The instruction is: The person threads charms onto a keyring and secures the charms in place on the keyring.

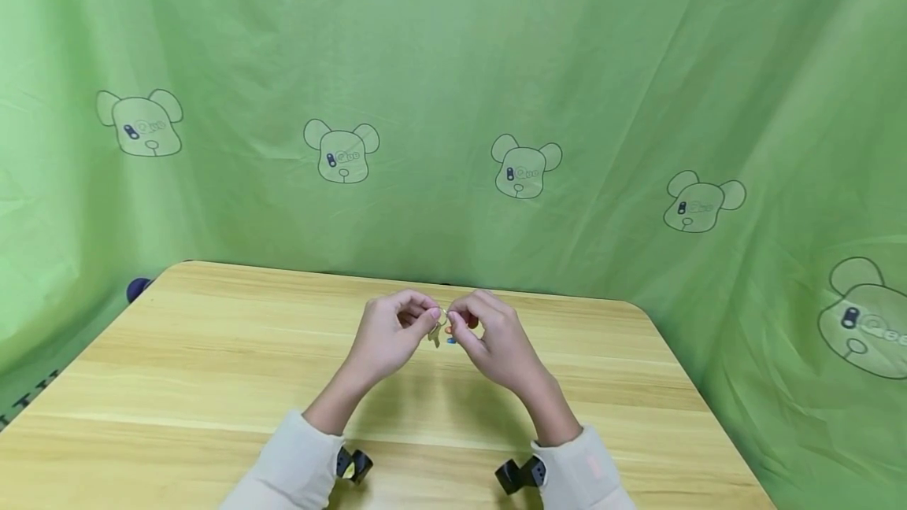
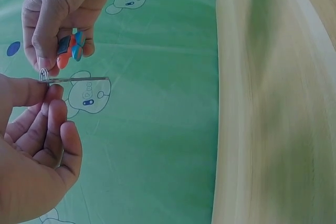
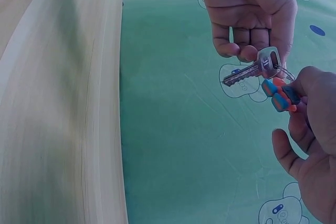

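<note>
Both hands raised over table (image 1: 212, 352): left hand (image 1: 388, 337) pinches key (image 3: 247, 72), right hand (image 1: 496, 341) tags (image 3: 281, 95).

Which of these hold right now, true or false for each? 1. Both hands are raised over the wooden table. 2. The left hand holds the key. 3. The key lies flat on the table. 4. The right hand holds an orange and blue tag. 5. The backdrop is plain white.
1. True: the left hand and right hand meet above the table.
2. True: its fingertips pinch the key by the head.
3. False: the key is held in the air.
4. True: the right hand pinches the orange and blue tag.
5. False: the cloth is green with bear prints.
</note>
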The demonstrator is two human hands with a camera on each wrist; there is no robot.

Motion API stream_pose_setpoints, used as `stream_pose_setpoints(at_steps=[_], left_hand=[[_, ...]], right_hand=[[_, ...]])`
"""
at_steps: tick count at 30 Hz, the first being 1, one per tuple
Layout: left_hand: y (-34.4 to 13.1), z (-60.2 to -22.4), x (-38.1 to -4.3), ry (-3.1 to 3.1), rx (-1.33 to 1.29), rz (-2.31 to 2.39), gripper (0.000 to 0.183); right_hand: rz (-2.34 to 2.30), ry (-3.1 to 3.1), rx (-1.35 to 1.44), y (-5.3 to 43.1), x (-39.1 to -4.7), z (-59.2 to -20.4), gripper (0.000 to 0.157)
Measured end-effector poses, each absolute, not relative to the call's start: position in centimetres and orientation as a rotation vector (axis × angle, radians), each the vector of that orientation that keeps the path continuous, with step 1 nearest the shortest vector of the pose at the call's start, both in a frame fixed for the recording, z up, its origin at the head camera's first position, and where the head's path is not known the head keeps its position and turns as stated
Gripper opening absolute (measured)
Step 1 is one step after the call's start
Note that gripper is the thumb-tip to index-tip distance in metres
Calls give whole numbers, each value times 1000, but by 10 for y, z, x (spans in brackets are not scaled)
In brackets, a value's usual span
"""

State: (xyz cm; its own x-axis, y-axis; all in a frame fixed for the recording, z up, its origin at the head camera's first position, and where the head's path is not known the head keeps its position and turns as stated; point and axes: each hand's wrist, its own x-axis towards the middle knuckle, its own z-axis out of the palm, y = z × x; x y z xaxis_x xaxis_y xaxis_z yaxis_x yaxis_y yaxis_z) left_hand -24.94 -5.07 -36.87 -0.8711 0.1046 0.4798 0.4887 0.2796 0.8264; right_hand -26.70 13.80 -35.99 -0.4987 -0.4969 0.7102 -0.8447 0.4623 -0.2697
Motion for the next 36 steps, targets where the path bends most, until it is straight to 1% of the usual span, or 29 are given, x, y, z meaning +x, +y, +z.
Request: stream_pose_setpoints(at_steps=[9,14,25,36], left_hand=[[-51,-369,-250,-2195,-504,-1633,12],[-51,-370,-251,-2160,-502,-1649,11],[-52,-368,-251,-2202,-555,-1679,5],[-50,-369,-251,-2188,-528,-1724,9]], right_hand=[[853,-2155,1142,137,-268,-360,8],[873,-2135,1175,134,-267,-359,9],[827,-2147,1124,137,-267,-359,7],[809,-2145,1117,137,-267,-358,7]])
